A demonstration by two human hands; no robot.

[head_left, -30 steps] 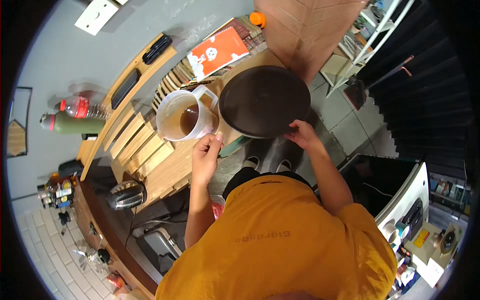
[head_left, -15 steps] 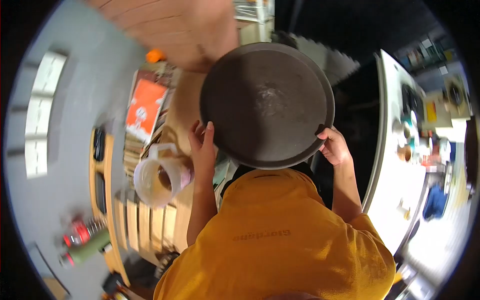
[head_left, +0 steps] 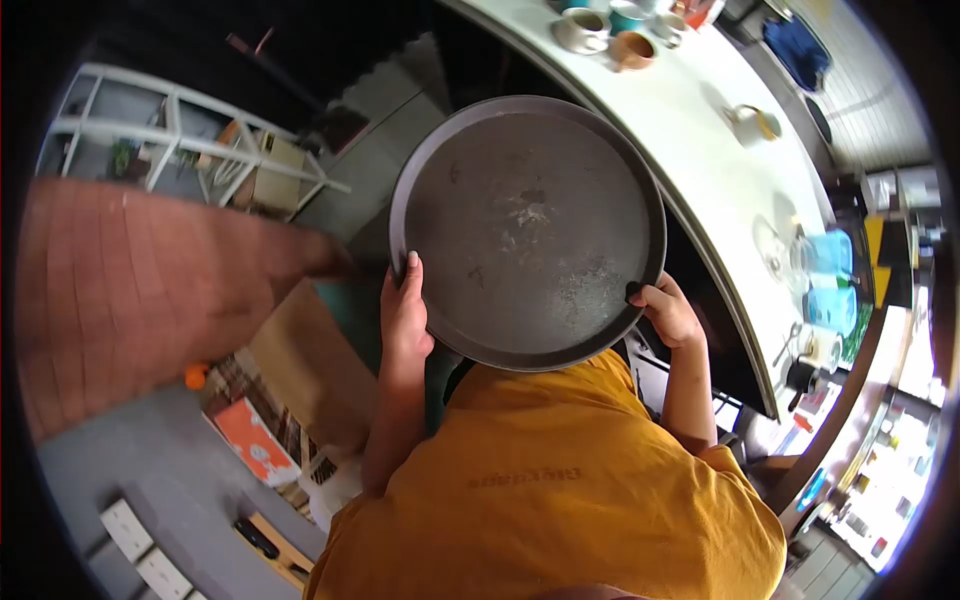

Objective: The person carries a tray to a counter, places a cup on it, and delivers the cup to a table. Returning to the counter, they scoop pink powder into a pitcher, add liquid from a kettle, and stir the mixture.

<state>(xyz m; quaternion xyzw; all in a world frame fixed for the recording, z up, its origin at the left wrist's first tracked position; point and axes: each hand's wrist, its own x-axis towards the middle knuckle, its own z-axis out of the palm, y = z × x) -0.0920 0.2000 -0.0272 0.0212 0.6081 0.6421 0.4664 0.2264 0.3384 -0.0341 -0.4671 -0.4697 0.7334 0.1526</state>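
Note:
A round dark brown serving tray [head_left: 530, 270] is held out in front of my yellow shirt [head_left: 590, 480]. Pale scuffs mark its middle and lower right. My left hand [head_left: 405, 315] grips the left rim, thumb along the top edge and the other fingers hidden. On the lower right rim, my right hand [head_left: 670, 310] is closed with the thumb over the tray; something dark covers the thumb tip.
A long white counter [head_left: 690, 140] curves along the right, bearing a brown cup [head_left: 633, 50], a cream mug [head_left: 755, 124] and blue containers [head_left: 830, 305]. To the left are a reddish-brown wooden surface [head_left: 150, 290], a white rack [head_left: 170, 120] and an orange-and-white packet [head_left: 255, 440].
My body and view have turned to the right, bringing the counter nearer. Both hands still hold the tray. The plastic jug seen on the left earlier is out of sight.

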